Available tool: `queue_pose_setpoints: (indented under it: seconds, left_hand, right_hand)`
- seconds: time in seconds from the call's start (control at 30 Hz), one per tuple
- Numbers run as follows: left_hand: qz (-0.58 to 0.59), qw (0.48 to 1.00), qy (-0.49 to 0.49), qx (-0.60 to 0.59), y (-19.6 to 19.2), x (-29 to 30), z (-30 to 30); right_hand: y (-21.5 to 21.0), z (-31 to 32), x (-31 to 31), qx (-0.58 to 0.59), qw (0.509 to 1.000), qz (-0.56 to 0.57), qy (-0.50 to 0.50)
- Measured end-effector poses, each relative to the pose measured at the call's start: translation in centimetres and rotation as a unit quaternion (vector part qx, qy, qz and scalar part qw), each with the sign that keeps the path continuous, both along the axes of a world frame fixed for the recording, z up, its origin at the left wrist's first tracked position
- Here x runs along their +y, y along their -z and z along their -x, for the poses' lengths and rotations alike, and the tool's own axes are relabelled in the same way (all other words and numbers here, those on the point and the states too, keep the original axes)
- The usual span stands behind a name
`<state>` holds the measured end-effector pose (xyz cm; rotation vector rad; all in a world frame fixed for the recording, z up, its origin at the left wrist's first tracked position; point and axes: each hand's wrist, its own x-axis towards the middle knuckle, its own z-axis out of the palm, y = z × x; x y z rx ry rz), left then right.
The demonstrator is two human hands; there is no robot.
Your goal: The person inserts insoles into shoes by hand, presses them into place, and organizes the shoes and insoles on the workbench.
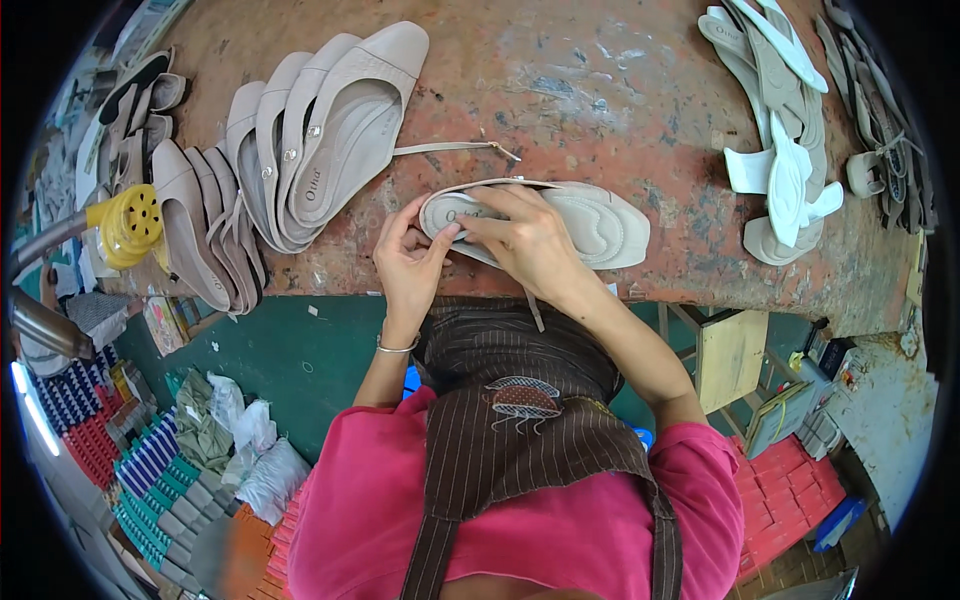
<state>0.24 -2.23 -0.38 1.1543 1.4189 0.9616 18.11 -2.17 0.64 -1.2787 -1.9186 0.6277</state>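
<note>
A beige flat shoe (pixel 638 232) lies sideways on the worktable in front of me, its toe to the right. A pale cushioned insole (pixel 582 222) with stitched curves covers its inside. My left hand (pixel 408 255) grips the heel end at the left, with the thumb pressing on the insole's heel. My right hand (pixel 525 235) reaches over the middle of the shoe, its fingers bent into the heel area and closed on the edge there. The right palm hides part of the shoe's middle. A thin strap (pixel 535 312) hangs below it over the table edge.
Overlapping beige slingback shoes (pixel 355 110) stand at the left, one strap (pixel 445 148) stretching toward my hands. More shoes (pixel 185 215) sit beside a yellow round fixture (pixel 130 222). At the right lie pale soles with white pieces (pixel 785 170). The scuffed worktable's (pixel 690 265) front edge meets my apron.
</note>
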Motion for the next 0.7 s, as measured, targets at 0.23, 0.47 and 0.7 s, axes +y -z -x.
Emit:
queue_pose_setpoints:
  seconds: [0.23,0.47,0.7]
  left_hand:
    - [0.03,0.999,-0.03,0.007,0.2,1.4,-0.3]
    - [-0.028,0.993,-0.016,0.117,0.7,2.3,-0.5]
    - [-0.03,0.986,0.026,0.162,-0.2,2.6,-0.3]
  right_hand:
    - [-0.1,0.9,0.2,-0.062,0.998,0.003,-0.012]
    - [0.8,0.3,0.9,-0.07,0.982,-0.033,-0.174]
    - [-1.3,-1.1,-3.2,-0.255,0.966,0.014,0.047]
